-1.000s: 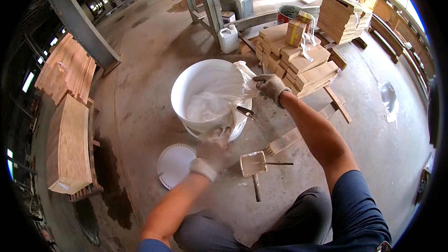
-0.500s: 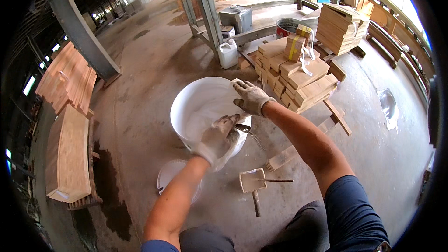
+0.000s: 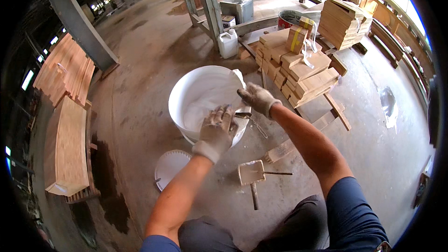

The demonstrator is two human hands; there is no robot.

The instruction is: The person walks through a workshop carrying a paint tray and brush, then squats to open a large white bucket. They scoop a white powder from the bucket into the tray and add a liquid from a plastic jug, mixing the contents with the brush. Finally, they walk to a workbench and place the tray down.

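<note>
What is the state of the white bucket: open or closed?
The white bucket is open: its inside shows from above, and a round white lid lies on the floor beside it.

Left hand point(image 3: 216, 126): greyish-beige work glove point(image 3: 213, 133), dark-stained fingers point(image 3: 226, 115), paler wrist cuff point(image 3: 204, 151) | Right hand point(image 3: 257, 99): similar glove point(image 3: 259, 98), darkened thumb point(image 3: 244, 95) | Clothing: navy-blue short sleeves point(image 3: 355, 205), dark grey trousers point(image 3: 298, 224)

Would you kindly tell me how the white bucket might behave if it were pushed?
The white bucket would probably feel heavy, since white material sits inside, though its depth is unclear. It seems unlikely to roll, as it stands upright. Its walls look smooth, so it may be slippery.
</note>
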